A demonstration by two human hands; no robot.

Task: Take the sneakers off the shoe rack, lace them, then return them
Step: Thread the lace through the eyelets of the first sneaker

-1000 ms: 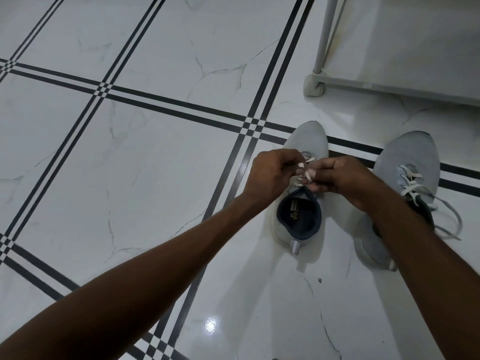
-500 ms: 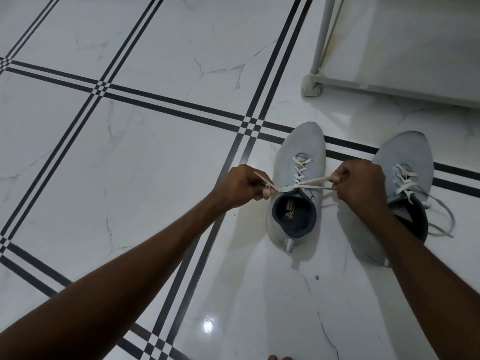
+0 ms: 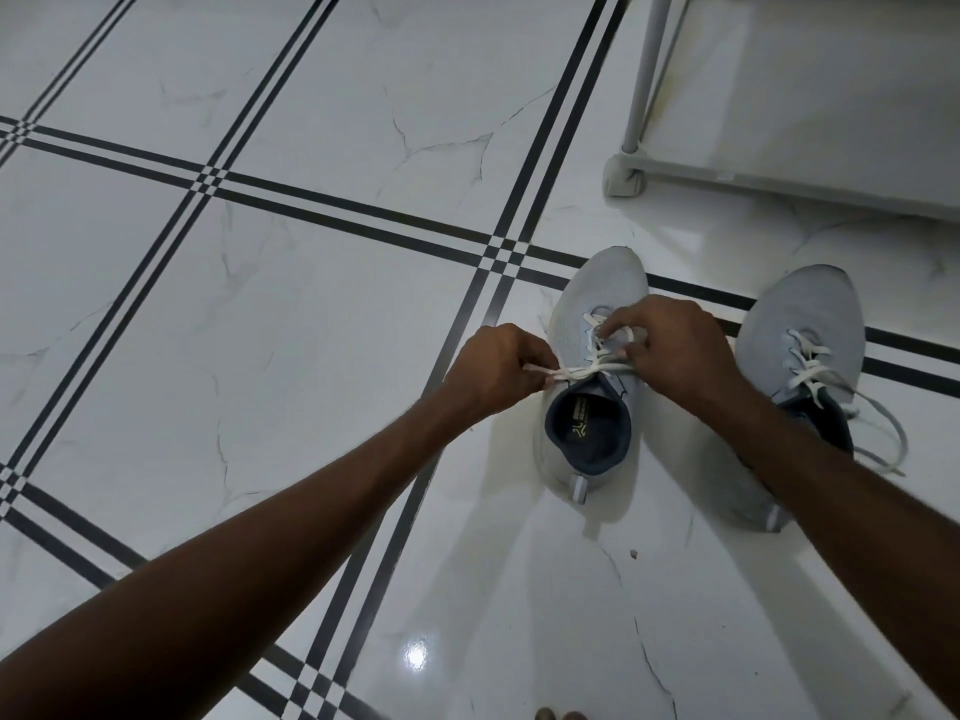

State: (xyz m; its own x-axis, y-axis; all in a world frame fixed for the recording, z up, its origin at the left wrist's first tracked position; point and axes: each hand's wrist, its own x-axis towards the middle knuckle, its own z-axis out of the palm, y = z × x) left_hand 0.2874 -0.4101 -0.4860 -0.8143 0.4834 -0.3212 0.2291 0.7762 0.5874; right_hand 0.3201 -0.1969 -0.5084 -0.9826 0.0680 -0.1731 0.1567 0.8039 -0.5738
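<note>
Right hand (image 3: 675, 350) moved inward, flat lace (image 3: 587, 370) taut

head cam | looks steeply down at floor (image 3: 260, 356) | close over hands

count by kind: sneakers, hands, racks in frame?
sneakers: 2 (left one, right one)
hands: 2 (left hand, right hand), both pinching the left one's lace
rack: 1
total: 5
</note>
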